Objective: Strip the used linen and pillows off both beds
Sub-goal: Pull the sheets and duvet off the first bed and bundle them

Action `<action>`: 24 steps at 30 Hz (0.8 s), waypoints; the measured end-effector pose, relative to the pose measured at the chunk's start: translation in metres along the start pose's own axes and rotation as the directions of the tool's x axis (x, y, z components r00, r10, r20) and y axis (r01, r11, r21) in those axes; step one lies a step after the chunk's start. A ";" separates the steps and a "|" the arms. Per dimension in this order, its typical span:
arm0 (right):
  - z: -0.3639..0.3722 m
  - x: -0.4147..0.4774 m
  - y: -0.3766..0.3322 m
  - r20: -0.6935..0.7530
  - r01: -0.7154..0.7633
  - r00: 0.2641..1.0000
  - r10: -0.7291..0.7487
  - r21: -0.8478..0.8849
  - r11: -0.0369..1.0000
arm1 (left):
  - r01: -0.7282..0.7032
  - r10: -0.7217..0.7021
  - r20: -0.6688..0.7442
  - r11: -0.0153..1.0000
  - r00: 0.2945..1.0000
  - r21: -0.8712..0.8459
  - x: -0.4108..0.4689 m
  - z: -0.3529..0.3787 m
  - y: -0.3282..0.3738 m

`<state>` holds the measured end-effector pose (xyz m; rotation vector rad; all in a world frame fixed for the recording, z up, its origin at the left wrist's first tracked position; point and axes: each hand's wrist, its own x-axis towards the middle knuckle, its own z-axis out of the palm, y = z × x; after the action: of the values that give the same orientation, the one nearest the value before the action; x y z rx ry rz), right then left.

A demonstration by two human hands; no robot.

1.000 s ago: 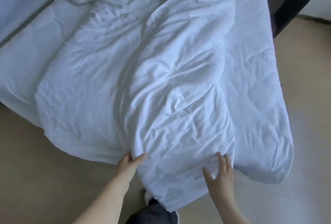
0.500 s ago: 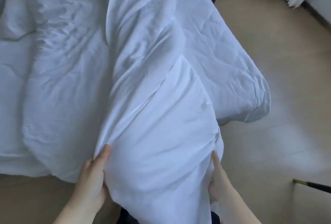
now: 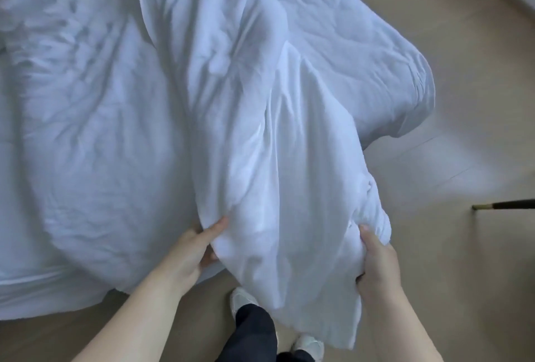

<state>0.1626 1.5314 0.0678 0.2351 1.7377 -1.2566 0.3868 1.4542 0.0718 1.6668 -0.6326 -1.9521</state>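
Left hand [image 3: 189, 253], lower centre of the frame: thumb lies on top of the white duvet [image 3: 278, 159], fingers curled under its near fold; it grips the fabric. Right hand [image 3: 376, 264], lower right of centre: thumb pressed into a bunched corner of the same duvet, fingers wrapped beneath; it also grips the fabric. Between the two hands the duvet's near end is lifted off the bed, and a loose flap hangs down over the person's legs.

Below the hands, at the bottom edge: a dark trouser leg [image 3: 254, 324] and two white shoes [image 3: 242, 299], the second shoe partly hidden by the hanging flap. Both stand on a beige floor [image 3: 451, 260].

Middle of the frame: the duvet rises as a tall creased ridge running from the hands toward the top edge. Its remainder lies crumpled and spread across the left half, draping over the near edge of the bed at lower left.

Right of the ridge: the white fitted sheet [image 3: 362, 52] is exposed, wrinkled, and gathered round the bed's corner at centre right.

Right edge: a thin dark furniture leg [image 3: 506, 205] with a brass-coloured tip touches the floor, well apart from the bed.
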 end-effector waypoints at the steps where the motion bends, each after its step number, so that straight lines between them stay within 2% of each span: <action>1: -0.017 -0.008 0.000 -0.040 0.068 0.997 -0.068 -0.004 0.998 | -0.040 0.039 0.018 0.999 0.999 0.028 -0.003 0.003 -0.003; 3: -0.046 -0.024 0.011 -0.197 0.157 0.969 -0.152 0.010 0.988 | -0.158 0.158 -0.018 0.987 0.987 0.006 -0.007 -0.001 -0.013; 5: -0.066 -0.021 0.048 -0.328 0.028 0.944 -0.041 -0.044 0.999 | -0.221 0.218 -0.176 0.975 0.960 0.003 -0.012 -0.010 -0.019; 6: -0.070 -0.017 0.066 -0.333 -0.094 0.942 0.050 -0.120 0.988 | -0.218 0.227 -0.277 0.974 0.934 0.061 -0.013 -0.017 -0.024; 8: -0.067 0.000 0.089 -0.216 -0.248 0.956 0.197 -0.241 0.938 | -0.173 0.234 -0.437 0.969 0.868 0.175 -0.009 -0.032 -0.036; 10: -0.058 0.023 0.102 -0.127 -0.344 0.939 0.320 -0.288 0.894 | -0.131 0.235 -0.474 0.962 0.849 0.241 -0.002 -0.041 -0.042; 11: -0.054 0.034 0.103 -0.113 -0.337 0.941 0.318 -0.346 0.875 | -0.141 0.253 -0.448 0.953 0.858 0.268 0.001 -0.043 -0.042; 12: -0.048 0.040 0.100 -0.095 -0.300 0.953 0.287 -0.421 0.856 | -0.152 0.268 -0.384 0.940 0.884 0.307 0.003 -0.042 -0.040; 15: -0.035 0.045 0.083 -0.049 -0.085 0.996 0.069 -0.572 0.816 | -0.130 0.216 -0.226 0.931 0.950 0.342 0.012 -0.041 -0.038; 18: -0.018 0.033 0.062 0.072 0.103 0.995 -0.075 -0.607 0.788 | -0.150 0.192 -0.131 0.949 0.973 0.277 0.017 -0.038 -0.025; 21: 0.014 0.019 0.044 0.234 0.299 0.952 -0.198 -0.571 0.765 | -0.201 0.237 -0.152 0.955 0.959 0.220 0.027 -0.032 0.003; 24: 0.060 0.006 0.025 0.369 0.526 0.850 -0.376 -0.577 0.625 | -0.302 0.334 -0.173 0.935 0.926 0.185 0.053 -0.032 0.048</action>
<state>0.2089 1.4915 0.0458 -0.7940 1.9948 -0.8556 0.4150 1.3824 0.0571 1.7023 -0.9320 -1.5143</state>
